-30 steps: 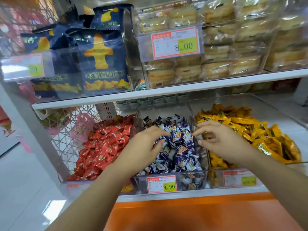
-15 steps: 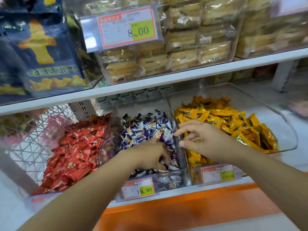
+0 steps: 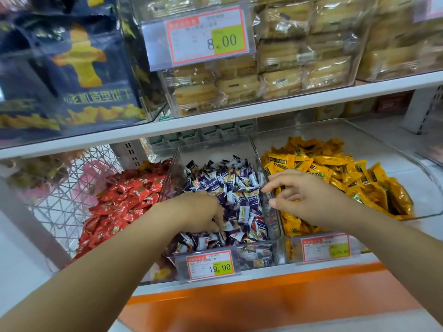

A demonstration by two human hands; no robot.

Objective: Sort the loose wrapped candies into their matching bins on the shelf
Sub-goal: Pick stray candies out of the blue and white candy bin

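— What's leftmost on that lower shelf (image 3: 263,272)?
— Red candies (image 3: 124,207), heaped in their own bin. Next along, the left hand (image 3: 199,212) is dug into the purple-and-white candies (image 3: 239,185) in the middle bin (image 3: 171,173), fingers curled under. I can't tell whether its grip has caught one.
— And the right hand (image 3: 306,200)?
— Fingertips over the clear divider (image 3: 258,164), yellow candies (image 3: 335,173) beneath. Its grip is loose, fingers spread, holding nothing.

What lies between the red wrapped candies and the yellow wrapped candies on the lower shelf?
In the head view, a clear plastic bin of purple-and-white wrapped candies, with the left hand in it.
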